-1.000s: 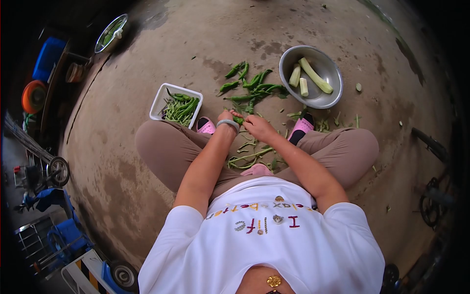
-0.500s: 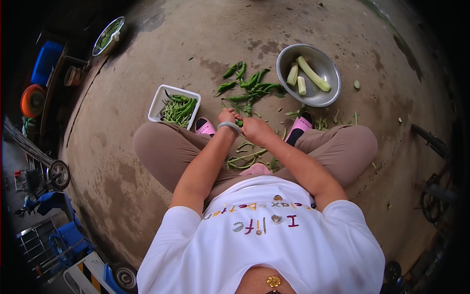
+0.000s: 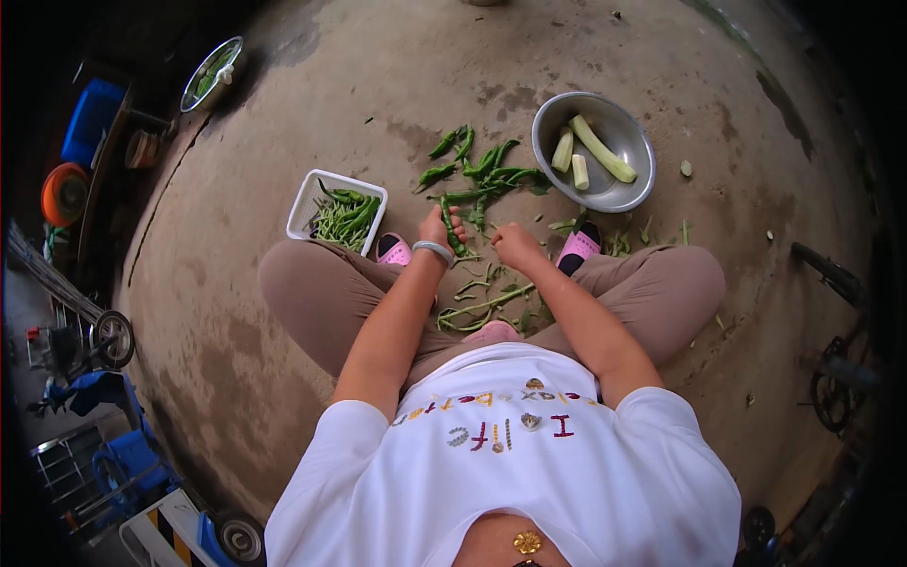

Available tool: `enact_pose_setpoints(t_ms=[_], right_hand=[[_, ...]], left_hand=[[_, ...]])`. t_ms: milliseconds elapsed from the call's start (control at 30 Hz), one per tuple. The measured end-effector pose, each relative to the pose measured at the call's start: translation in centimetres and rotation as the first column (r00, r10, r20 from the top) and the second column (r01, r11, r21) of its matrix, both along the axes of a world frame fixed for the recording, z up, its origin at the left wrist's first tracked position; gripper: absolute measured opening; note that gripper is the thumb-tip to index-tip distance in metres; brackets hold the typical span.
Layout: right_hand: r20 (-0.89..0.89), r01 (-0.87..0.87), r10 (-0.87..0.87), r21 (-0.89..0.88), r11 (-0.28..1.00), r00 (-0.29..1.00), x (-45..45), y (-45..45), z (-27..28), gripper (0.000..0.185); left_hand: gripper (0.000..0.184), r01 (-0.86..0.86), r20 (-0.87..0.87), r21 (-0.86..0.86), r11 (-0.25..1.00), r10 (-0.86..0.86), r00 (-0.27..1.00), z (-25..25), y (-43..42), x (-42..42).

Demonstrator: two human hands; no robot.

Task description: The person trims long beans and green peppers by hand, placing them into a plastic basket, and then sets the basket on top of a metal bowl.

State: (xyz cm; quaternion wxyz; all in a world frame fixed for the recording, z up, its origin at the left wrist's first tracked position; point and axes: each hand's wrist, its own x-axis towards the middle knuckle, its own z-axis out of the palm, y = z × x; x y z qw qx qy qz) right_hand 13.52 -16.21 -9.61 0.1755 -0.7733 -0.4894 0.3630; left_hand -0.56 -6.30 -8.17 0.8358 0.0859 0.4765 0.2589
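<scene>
Above the floor (image 3: 359, 142), the left hand (image 3: 436, 229) curls round a green pepper (image 3: 448, 218).

Blue container (image 3: 93, 121), orange disc (image 3: 64, 194), wheel (image 3: 113, 337) (far left).

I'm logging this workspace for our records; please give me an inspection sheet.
Surface: floor, with dark patches.
Job's things: green pepper in one hand; loose peppers on the floor; white basket of green vegetables; metal bowl with three pale vegetable pieces.
Clutter: green scraps on the floor.
Hands: left hand grips the green pepper; right hand is curled beside it, contents unclear.
Cables: nothing seen.
Surroundings: blue object, orange object and wheel at left.
</scene>
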Motion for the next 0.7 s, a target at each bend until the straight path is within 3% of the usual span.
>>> enact_pose_setpoints(t_ms=[67,133,167,200,233,367,433,467,533,567,633,667,700], right_hand=[[0.093,0.063,-0.060,-0.033,0.997,0.994,0.3,0.5,0.1,0.021],[-0.287,0.152,-0.095,0.185,0.971,0.953,0.8,1.1,-0.5,0.018],[-0.282,0.158,-0.101,0.185,0.970,0.954,1.0,1.2,-0.8,0.018],[-0.540,0.359,-0.233,0.139,0.923,0.809,0.5,1.4,0.3,0.017],[-0.748,0.530,-0.327,0.040,0.847,0.578,0.1,1.6,1.2,0.017],[-0.711,0.518,-0.269,0.155,0.841,0.649,-0.2,2.1,2.5,0.019],[-0.625,0.510,-0.250,0.277,0.814,0.740,-0.2,2.6,1.1,0.018],[-0.626,0.511,-0.251,0.276,0.814,0.739,-0.1,2.5,0.5,0.018],[-0.355,0.426,-0.290,0.407,0.808,0.889,0.0,2.3,1.3,0.021],[-0.355,0.427,-0.291,0.406,0.808,0.889,0.0,2.4,1.2,0.021],[-0.589,0.615,-0.413,0.189,0.766,0.695,0.0,2.7,0.5,0.022],[-0.588,0.614,-0.413,0.188,0.766,0.695,0.2,2.6,0.1,0.022],[-0.765,0.677,-0.461,-0.044,0.734,0.449,0.5,2.4,0.4,0.022]], left_hand=[[0.031,0.086,-0.056,0.073,0.994,-0.082,0.995,0.4,-0.6,0.4],[0.030,0.206,-0.127,0.163,0.965,-0.186,0.974,0.2,-1.1,0.7],[0.030,0.211,-0.123,0.164,0.964,-0.192,0.974,0.2,-1.2,0.9],[0.028,0.247,-0.154,0.228,0.942,-0.216,0.964,0.1,-1.5,1.1],[0.026,0.283,-0.188,0.290,0.914,-0.236,0.953,0.1,-1.8,1.2],[0.026,0.413,-0.295,0.449,0.792,-0.305,0.906,0.1,-3.2,1.8],[0.026,0.472,-0.349,0.578,0.666,-0.321,0.880,0.0,-4.0,2.3],[0.025,0.454,-0.345,0.557,0.695,-0.304,0.888,-0.1,-4.4,2.5],[0.024,0.456,-0.342,0.570,0.683,-0.306,0.888,-0.2,-4.8,2.6],[0.023,0.456,-0.338,0.585,0.671,-0.309,0.889,-0.2,-4.9,2.7],[0.022,0.456,-0.322,0.586,0.670,-0.324,0.890,-0.5,-5.0,2.9],[0.022,0.456,-0.307,0.588,0.668,-0.337,0.890,-0.7,-5.1,2.9],[0.022,0.455,-0.306,0.587,0.670,-0.336,0.891,-1.0,-5.0,2.8]])
